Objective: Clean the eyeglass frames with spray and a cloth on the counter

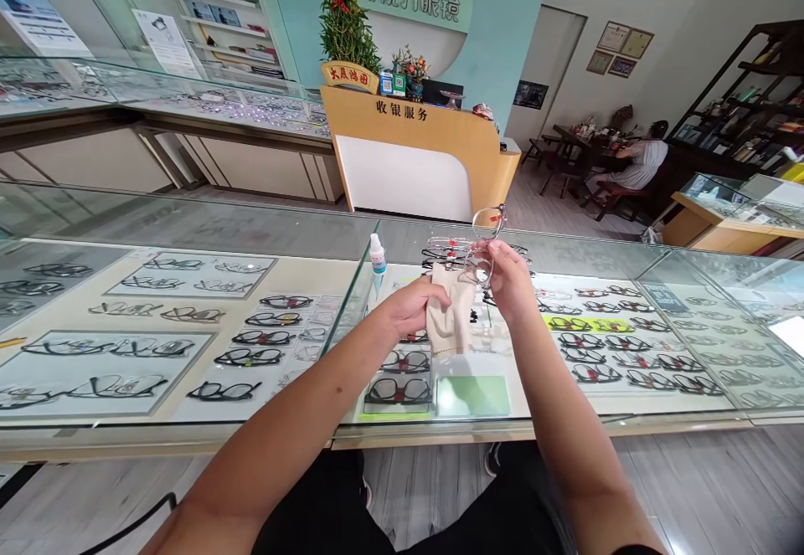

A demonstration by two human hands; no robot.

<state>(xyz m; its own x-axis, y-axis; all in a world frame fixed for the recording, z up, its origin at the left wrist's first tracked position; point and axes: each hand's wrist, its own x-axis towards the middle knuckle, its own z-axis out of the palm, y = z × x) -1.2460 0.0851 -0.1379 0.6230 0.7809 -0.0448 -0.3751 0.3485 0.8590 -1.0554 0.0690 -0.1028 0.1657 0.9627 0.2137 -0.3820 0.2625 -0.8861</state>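
Note:
My right hand (507, 277) is closed on a pair of thin-rimmed eyeglasses (488, 222), held up on edge above the glass counter with one lens above the other. Closed round a beige cleaning cloth (453, 321) is my left hand (414, 305), just left of the glasses. The cloth hangs down beside the lower lens; whether it touches that lens I cannot tell. A small white spray bottle (378, 255) with a blue-green label stands upright on the counter, beyond my left hand.
Under the glass of the display counter (402, 434) lie several rows of eyeglasses (402, 389). A pale green card (474, 396) is near its front edge. Beyond it stands a wooden cashier desk (408, 172) with a potted plant (347, 23). A person (641, 161) sits at the far right.

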